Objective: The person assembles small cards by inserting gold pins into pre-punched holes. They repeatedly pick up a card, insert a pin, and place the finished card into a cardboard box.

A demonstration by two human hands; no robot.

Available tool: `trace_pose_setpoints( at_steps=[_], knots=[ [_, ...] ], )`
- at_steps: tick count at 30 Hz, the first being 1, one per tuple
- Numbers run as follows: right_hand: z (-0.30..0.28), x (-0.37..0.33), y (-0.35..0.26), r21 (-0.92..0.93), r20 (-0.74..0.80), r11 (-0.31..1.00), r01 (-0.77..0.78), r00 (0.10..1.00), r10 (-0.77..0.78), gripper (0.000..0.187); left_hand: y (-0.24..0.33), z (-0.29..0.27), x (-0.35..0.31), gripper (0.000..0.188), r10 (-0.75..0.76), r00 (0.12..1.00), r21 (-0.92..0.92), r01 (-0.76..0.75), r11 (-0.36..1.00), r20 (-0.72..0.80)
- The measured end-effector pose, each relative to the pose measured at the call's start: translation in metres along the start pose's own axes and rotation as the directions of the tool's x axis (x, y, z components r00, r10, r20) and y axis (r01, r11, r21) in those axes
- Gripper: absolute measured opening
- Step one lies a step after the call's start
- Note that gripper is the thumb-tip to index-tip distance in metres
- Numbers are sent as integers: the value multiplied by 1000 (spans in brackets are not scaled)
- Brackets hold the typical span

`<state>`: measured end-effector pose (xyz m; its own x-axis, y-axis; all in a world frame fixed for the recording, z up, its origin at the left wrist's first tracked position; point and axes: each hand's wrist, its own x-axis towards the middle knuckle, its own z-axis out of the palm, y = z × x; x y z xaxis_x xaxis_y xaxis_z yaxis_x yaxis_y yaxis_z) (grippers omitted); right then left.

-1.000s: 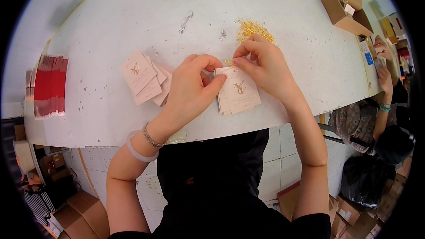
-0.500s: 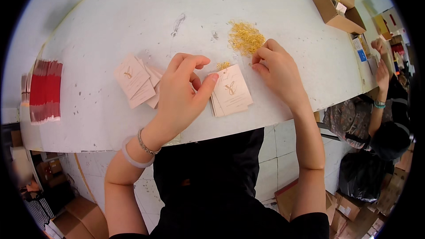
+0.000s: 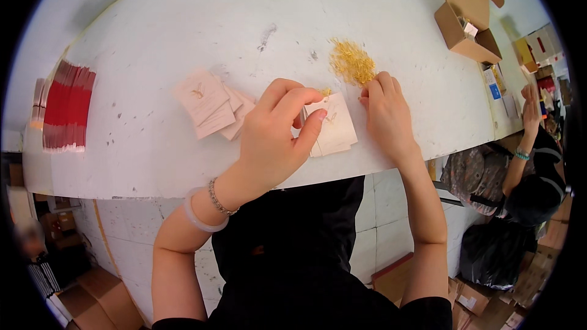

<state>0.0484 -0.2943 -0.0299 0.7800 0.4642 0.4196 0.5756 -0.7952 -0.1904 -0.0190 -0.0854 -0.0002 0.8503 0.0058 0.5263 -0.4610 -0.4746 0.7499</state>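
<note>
A small stack of pale pink hang tags (image 3: 335, 137) lies near the table's front edge, with a bit of gold at its top. My left hand (image 3: 275, 128) is beside it, thumb touching the top tag and index finger curved above, a gap between them. At the near right edge of a pile of small gold safety pins (image 3: 353, 62), my right hand (image 3: 389, 113) has its fingertips drawn together. What they pinch, if anything, is hidden. More pink tags (image 3: 205, 101) lie fanned in a loose heap left of my left hand.
Red packets with clear ends (image 3: 68, 107) lie in a row at the far left. An opened cardboard box (image 3: 468, 33) stands at the back right. Further right, a co-worker's hand (image 3: 531, 113) is over the table. Cartons (image 3: 92, 299) stand on the floor.
My right hand has shifted to the pile's near right edge, its fingers closer together. My left index finger has come nearer the stack's top edge. The whole view has shifted slightly.
</note>
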Motion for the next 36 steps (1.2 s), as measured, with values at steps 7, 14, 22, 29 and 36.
trace_pose_setpoints(
  at_steps=[7,14,22,29,36],
  knots=[
    [-10,-3,-3,41,46,999,-12,999,10,9,7,5,-3,16,-11,1000,-23,11,1000,4],
    [-33,-30,-3,35,81,998,48,995,-51,31,18,-7,-14,15,65,998,11,-65,998,13],
    [-28,-109,-31,126,-65,982,138,989,-130,39,27,-8,-55,16,31,997,-40,-28,999,77],
    [-6,-118,-41,252,-390,928,276,906,-163,22,26,18,-69,18,121,986,-20,-119,993,114],
    [-30,-95,-85,774,11,623,-109,987,159,11,36,-5,-70,17,151,969,58,-165,985,195]
  ],
)
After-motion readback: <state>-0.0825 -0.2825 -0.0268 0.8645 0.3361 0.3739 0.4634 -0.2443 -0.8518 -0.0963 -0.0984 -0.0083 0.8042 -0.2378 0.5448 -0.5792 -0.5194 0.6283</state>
